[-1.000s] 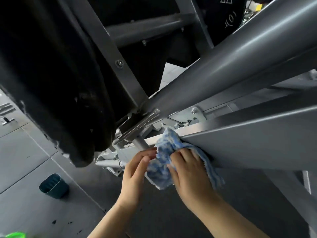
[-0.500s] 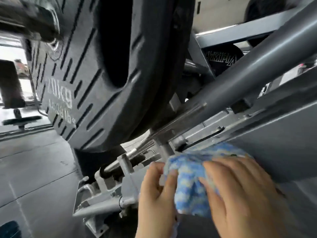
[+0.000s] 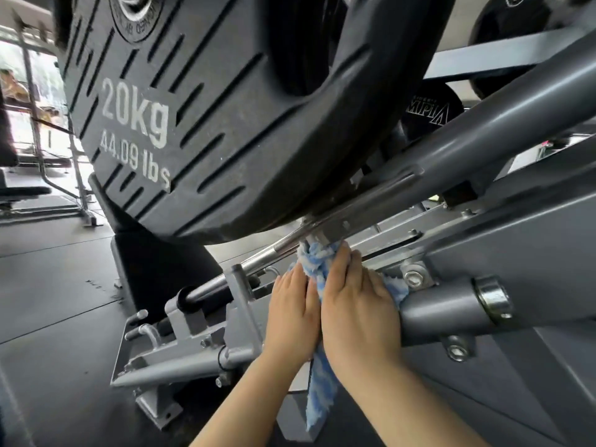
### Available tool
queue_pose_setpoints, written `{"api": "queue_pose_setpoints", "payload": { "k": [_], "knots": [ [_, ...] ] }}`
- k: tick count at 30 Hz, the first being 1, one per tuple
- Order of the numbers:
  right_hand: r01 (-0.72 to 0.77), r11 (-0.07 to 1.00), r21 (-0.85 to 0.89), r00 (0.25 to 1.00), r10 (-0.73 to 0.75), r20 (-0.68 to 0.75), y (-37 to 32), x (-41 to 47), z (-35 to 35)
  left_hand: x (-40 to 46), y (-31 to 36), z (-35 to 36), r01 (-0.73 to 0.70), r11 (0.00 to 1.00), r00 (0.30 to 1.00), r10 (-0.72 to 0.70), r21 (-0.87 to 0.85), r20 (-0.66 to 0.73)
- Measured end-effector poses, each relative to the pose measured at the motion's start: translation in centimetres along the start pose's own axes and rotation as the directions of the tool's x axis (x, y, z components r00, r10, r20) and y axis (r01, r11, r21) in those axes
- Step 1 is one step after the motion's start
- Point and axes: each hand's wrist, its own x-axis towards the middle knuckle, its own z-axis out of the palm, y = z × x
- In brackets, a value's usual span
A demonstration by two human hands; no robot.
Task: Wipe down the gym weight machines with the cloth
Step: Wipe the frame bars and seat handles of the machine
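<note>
A blue and white cloth (image 3: 317, 266) is bunched against the grey weight machine (image 3: 483, 269), just under a steel bracket below the big black plate. My left hand (image 3: 292, 311) and my right hand (image 3: 354, 304) lie side by side with the cloth pressed between them. My right hand's fingers curl over the cloth against the frame. A tail of the cloth (image 3: 319, 391) hangs down between my wrists. How my left fingers hold the cloth is hidden.
A black 20 kg plate (image 3: 200, 117) hangs close above my hands. A thick grey tube (image 3: 451, 308) with a steel collar runs right of my right hand. Grey brackets and pins (image 3: 180, 327) sit at lower left on dark rubber floor (image 3: 54, 285). Other gym frames stand far left.
The view has pulled back and up. Both hands have come together and moved the cloth up under the steel bracket; the cloth now hangs down between my wrists.
</note>
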Motion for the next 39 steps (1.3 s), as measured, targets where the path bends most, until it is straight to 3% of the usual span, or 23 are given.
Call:
{"api": "queue_pose_setpoints", "payload": {
  "k": [3,5,8,10,12,15,19,21,22,24,26,30,32,35,39],
  "knots": [
    [0.014,1.0,0.021,1.0,-0.014,0.008,0.1,0.5,-1.0,0.2,-0.3,-0.2,-0.009,0.998,0.999,0.012,0.063,-0.044],
    [0.049,0.999,0.015,0.997,-0.048,-0.059,0.5,-0.1,-1.5,-0.4,-0.3,-0.5,-0.005,0.996,0.992,0.017,0.092,-0.127],
    [0.13,0.988,-0.08,0.981,-0.14,-0.137,1.3,-1.4,-2.5,-1.8,0.4,-1.5,-0.058,0.987,0.979,0.085,0.148,-0.187],
    [0.171,0.984,-0.052,0.977,-0.177,-0.121,2.2,-1.5,-3.8,-2.8,1.6,-1.9,-0.112,0.979,0.962,0.15,0.169,-0.227],
    [0.162,0.986,0.035,0.977,-0.155,-0.146,3.3,-1.1,-5.5,-3.8,3.4,-1.8,-0.081,0.995,0.954,0.095,0.059,-0.283],
    [0.161,0.983,0.093,0.94,-0.124,-0.317,4.3,0.1,-9.1,-4.5,6.7,-1.1,0.064,0.985,0.94,-0.112,-0.157,-0.323],
    [0.024,1.0,-0.02,0.893,-0.03,-0.449,4.9,3.7,-12.6,-2.9,9.2,-0.3,0.015,0.992,0.957,-0.052,-0.128,-0.286],
    [-0.029,0.983,-0.183,0.933,-0.039,-0.357,4.9,5.7,-12.8,-2.1,9.6,0.1,0.019,0.998,0.95,-0.038,-0.066,-0.311],
    [0.0,0.965,-0.262,0.97,-0.064,-0.236,4.9,6.6,-12.8,-2.1,9.8,0.2,0.041,0.998,0.947,-0.053,-0.042,-0.318],
    [0.117,0.928,-0.353,0.993,-0.108,0.046,5.1,8.0,-12.3,-2.1,9.7,0.0,0.132,0.99,0.949,-0.14,-0.045,-0.283],
    [0.265,0.888,-0.375,0.961,-0.215,0.171,5.2,8.8,-11.2,-1.5,8.6,-0.7,0.23,0.971,0.944,-0.24,-0.07,-0.227],
    [0.48,0.851,-0.215,0.876,-0.477,0.065,2.6,8.5,-7.9,0.8,5.6,-2.8,0.2,0.969,0.962,-0.222,-0.148,-0.157],
    [0.482,0.855,-0.193,0.865,-0.499,-0.051,1.5,8.3,-7.2,1.8,5.1,-3.4,0.204,0.975,0.966,-0.216,-0.093,-0.14],
    [0.501,0.834,-0.229,0.837,-0.535,-0.115,1.4,8.1,-8.4,3.4,4.9,-4.2,0.198,0.972,0.958,-0.219,-0.127,-0.184],
    [0.554,0.825,-0.112,0.826,-0.562,-0.056,2.4,8.1,-8.7,3.7,4.2,-4.8,0.132,0.99,0.963,-0.139,-0.049,-0.23]
  ]
}}
